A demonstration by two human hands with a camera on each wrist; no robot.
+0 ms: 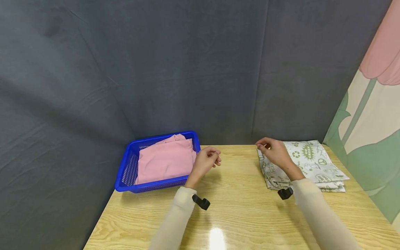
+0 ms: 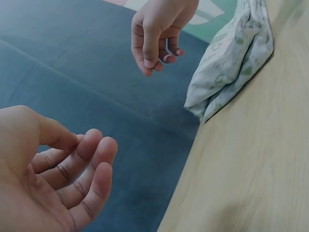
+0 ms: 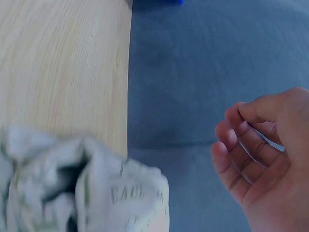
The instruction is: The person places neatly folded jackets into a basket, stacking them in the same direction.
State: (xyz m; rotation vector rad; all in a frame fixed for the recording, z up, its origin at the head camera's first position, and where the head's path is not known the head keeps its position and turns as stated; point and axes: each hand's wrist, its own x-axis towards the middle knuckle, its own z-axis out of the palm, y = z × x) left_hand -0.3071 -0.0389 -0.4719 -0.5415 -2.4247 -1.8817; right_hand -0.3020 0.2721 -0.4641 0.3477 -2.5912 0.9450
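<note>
My left hand (image 1: 207, 159) hovers over the table just right of the blue basket, its fingers loosely curled with nothing between them. In the left wrist view the same hand (image 2: 63, 169) shows a bare palm, thumb near the index finger. Folded pink cloth (image 1: 167, 159) lies inside the blue plastic basket (image 1: 123, 173). Above the left side of a folded white cloth with green print (image 1: 312, 163) is my right hand (image 1: 275, 152), holding nothing. The right wrist view shows that hand (image 3: 260, 154) relaxed, apart from the printed cloth (image 3: 130, 193).
The wooden table (image 1: 237, 201) meets a dark grey curtain (image 1: 200, 69) along its far edge. On the right stands a wall panel with a painted flower (image 1: 375, 114). Each wrist wears a small black camera mount (image 1: 201, 202).
</note>
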